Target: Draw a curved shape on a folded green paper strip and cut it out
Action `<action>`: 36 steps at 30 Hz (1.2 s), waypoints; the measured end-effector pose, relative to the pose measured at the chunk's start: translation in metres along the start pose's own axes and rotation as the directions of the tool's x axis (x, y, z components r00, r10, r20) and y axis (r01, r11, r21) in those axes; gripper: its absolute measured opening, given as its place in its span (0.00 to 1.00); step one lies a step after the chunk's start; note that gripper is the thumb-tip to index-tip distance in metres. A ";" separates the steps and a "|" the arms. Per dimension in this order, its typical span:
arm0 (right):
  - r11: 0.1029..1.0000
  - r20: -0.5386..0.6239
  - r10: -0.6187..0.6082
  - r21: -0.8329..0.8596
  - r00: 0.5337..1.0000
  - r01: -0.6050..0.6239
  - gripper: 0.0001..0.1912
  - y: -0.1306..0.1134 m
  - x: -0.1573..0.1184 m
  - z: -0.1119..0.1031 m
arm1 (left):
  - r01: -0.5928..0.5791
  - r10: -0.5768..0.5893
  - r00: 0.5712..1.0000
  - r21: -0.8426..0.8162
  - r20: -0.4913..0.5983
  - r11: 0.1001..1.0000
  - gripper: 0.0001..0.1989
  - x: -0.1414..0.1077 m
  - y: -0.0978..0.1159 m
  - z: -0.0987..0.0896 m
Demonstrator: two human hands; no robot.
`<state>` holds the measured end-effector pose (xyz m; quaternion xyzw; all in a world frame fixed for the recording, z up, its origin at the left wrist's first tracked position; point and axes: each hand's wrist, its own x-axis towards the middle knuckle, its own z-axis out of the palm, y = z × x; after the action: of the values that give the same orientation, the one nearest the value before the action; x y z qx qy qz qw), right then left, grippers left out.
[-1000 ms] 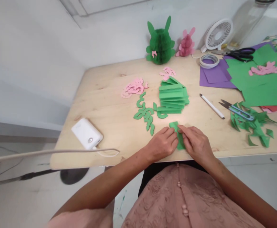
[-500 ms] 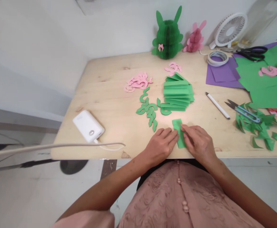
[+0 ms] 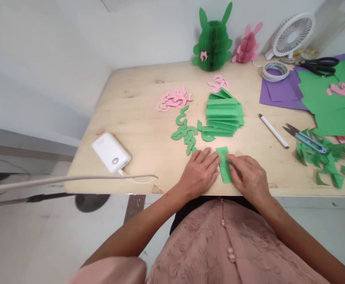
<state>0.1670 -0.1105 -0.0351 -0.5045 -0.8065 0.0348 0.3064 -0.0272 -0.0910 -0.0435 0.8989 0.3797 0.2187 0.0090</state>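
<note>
A small folded piece of green paper (image 3: 224,169) lies on the table close to the front edge, between my hands. My left hand (image 3: 200,173) rests flat beside it, fingers stretched out, with the fingertips at the paper's left edge. From the other side, my right hand (image 3: 247,173) pinches the paper's right edge between thumb and forefinger, the other fingers curled. Just beyond is a stack of folded green paper strips (image 3: 224,112). Green curved cut-outs (image 3: 187,134) lie to its left, with pink cut-outs (image 3: 175,98) behind them.
At the back stand a green paper rabbit (image 3: 213,47), a pink paper rabbit (image 3: 247,47) and a white fan (image 3: 293,36). Rightward lie a pen (image 3: 273,131), blue thread snips (image 3: 311,142) on green scraps, tape (image 3: 275,71) and black scissors (image 3: 318,65). A power bank (image 3: 110,152) sits left.
My left fingertips have drawn back leftward from on top of the green paper to its left edge. My right hand stays at the right edge. The view has shifted slightly.
</note>
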 end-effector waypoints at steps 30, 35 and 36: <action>0.993 -0.044 -0.099 -0.062 0.994 0.096 0.15 0.003 0.000 0.001 | -0.009 0.006 0.999 0.070 0.051 0.997 0.17 -0.001 0.001 0.002; 0.993 -0.050 -0.102 -0.064 0.994 0.099 0.14 0.001 0.000 0.000 | -0.010 0.007 0.999 0.074 0.053 0.997 0.18 -0.001 0.001 0.002; 0.993 -0.050 -0.102 -0.064 0.994 0.099 0.14 0.001 0.001 0.000 | -0.011 0.007 0.999 0.073 0.053 0.997 0.18 -0.001 0.001 0.002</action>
<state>0.1676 -0.1095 -0.0355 -0.4731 -0.8231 -0.0188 0.3136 -0.0265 -0.0922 -0.0458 0.9058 0.3830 0.1807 -0.0147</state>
